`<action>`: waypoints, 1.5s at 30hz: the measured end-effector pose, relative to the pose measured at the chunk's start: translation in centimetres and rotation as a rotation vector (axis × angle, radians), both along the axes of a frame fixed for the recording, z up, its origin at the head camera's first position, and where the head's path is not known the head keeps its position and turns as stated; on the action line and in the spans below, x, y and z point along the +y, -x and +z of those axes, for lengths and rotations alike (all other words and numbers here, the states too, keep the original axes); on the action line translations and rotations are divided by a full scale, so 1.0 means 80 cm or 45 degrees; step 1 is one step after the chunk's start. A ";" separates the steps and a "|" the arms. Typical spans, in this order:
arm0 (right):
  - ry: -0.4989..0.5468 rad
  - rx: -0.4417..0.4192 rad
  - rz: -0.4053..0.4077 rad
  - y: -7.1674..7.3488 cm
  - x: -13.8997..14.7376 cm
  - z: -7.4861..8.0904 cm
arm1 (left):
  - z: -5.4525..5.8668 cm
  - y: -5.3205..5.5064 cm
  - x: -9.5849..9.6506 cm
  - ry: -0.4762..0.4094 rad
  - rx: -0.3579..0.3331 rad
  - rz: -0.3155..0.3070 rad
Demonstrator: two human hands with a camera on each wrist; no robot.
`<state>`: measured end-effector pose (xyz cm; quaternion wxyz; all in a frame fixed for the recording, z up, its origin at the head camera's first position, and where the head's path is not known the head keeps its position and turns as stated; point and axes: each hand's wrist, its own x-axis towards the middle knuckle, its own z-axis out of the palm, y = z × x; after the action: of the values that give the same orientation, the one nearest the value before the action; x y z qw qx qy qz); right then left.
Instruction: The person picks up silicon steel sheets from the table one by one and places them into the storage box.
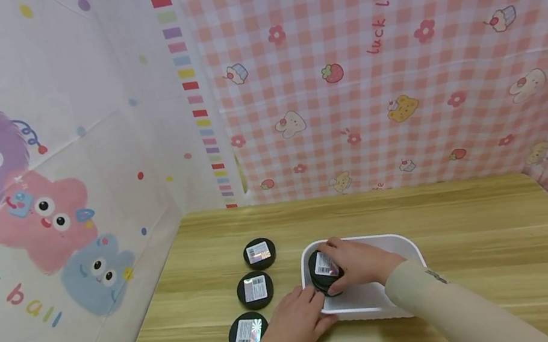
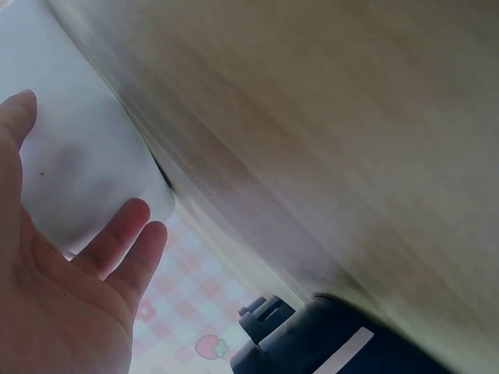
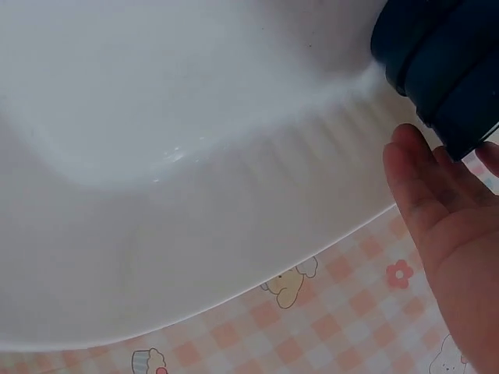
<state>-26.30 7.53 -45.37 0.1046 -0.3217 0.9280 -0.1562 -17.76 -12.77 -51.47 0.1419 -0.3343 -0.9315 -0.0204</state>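
Observation:
In the head view, my right hand (image 1: 359,266) reaches into a white plastic bin (image 1: 373,312) at its left end. Its thumb and fingers grip a black round jar (image 1: 326,263) with a white label facing up. Below that jar, dark round sides show stacked in the right wrist view, with fingertips (image 3: 409,144) against the top one's edge. My left hand (image 1: 292,322) touches the bin's left front corner, fingers fairly straight. From the left wrist view, its fingertips (image 2: 132,214) lie near the bin's outer wall (image 2: 86,156).
Three more black round jars stand in a row left of the bin: a far one (image 1: 259,253), a middle one (image 1: 254,290) and a near one (image 1: 248,334) beside my left wrist. The wood-grain table (image 1: 472,234) meets a checked cloth (image 1: 389,138) at the back.

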 end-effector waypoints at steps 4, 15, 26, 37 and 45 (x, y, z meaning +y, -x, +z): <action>-0.002 -0.006 -0.016 -0.002 0.006 0.003 | -0.001 0.001 0.000 -0.009 -0.021 0.001; -0.001 -0.039 -0.106 -0.012 0.025 0.015 | -0.006 0.003 0.000 -0.001 -0.047 0.014; 0.056 0.010 -0.146 -0.023 0.052 0.016 | -0.010 0.005 0.000 -0.001 -0.037 0.028; 0.035 0.122 -0.173 -0.035 0.078 0.012 | -0.009 0.003 0.000 -0.002 -0.030 0.026; 0.053 0.200 -0.162 -0.049 0.091 0.016 | -0.012 0.005 0.000 0.001 -0.048 0.029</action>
<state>-22.39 14.83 -44.11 0.0146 -0.2755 0.9484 -0.1560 -18.18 -12.76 -52.42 0.1243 -0.3234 -0.9377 -0.0248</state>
